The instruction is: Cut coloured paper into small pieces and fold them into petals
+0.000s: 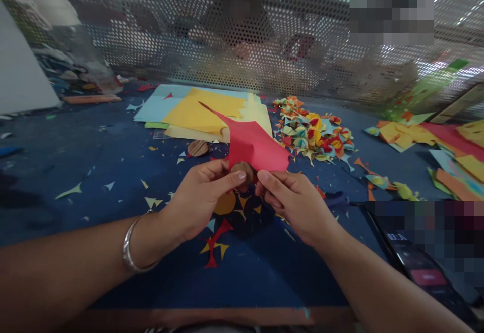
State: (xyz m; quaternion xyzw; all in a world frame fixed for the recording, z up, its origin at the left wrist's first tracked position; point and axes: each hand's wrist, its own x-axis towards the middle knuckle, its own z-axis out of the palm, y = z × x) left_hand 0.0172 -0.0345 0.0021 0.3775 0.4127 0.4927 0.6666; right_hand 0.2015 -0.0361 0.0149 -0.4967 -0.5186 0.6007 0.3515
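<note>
My left hand [200, 197] and my right hand [293, 199] meet above the blue table, both pinched on a ragged piece of red paper [253, 144] and a small round wooden disc [244, 171] pressed against it. The paper's point rises up and to the left. A silver bangle [130, 244] sits on my left wrist. Under my hands lie yellow and red paper cut-offs [215, 242].
Yellow and light blue paper sheets [196, 111] lie behind the hands, with a second wooden disc [197, 148] beside them. A heap of folded coloured paper pieces [315, 133] is to the right, more sheets [449, 156] at far right. A perforated metal screen [151, 35] closes the back. A phone [419, 267] lies near right.
</note>
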